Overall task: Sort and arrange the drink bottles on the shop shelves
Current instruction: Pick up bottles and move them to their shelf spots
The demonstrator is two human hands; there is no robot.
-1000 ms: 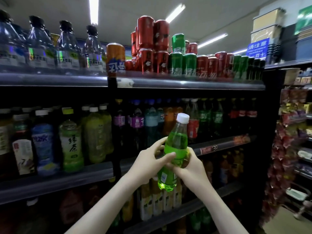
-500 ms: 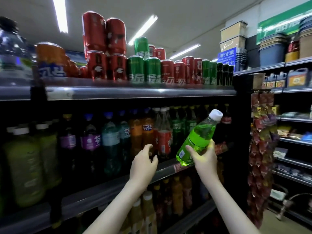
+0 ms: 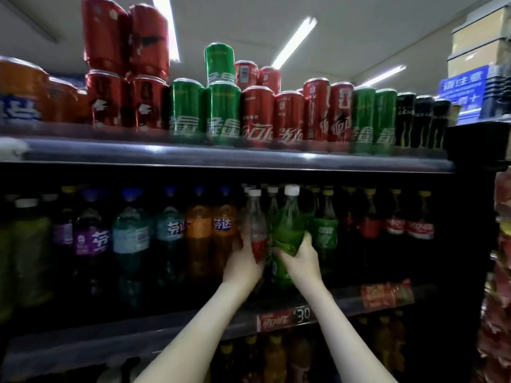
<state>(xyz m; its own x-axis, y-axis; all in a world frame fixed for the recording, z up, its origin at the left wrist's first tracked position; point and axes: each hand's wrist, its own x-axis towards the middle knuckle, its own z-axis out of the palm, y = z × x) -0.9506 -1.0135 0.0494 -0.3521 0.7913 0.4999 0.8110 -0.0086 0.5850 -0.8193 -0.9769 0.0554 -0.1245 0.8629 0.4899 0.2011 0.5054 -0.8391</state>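
Location type: retail shop, drinks aisle.

- A metal shelf (image 3: 221, 158) above the fingers (image 3: 307, 240) carries stacked drink cans (image 3: 257, 117) in red, green, orange and black, grouped by brand.
- Level with the fingers, on both sides, bottles (image 3: 171, 230) stand in rows with their labels facing out.
- Below the fingers, the shelf edge strip holds a red price tag (image 3: 283, 317) reading 30.
- Right of the fingers, snack packets (image 3: 500, 244) hang in a column.
- Above and right of the fingers are a blue printed notice (image 3: 461, 95) and cardboard boxes (image 3: 481, 42).
- Tube lights (image 3: 294, 41) run along the ceiling, well above the fingers.
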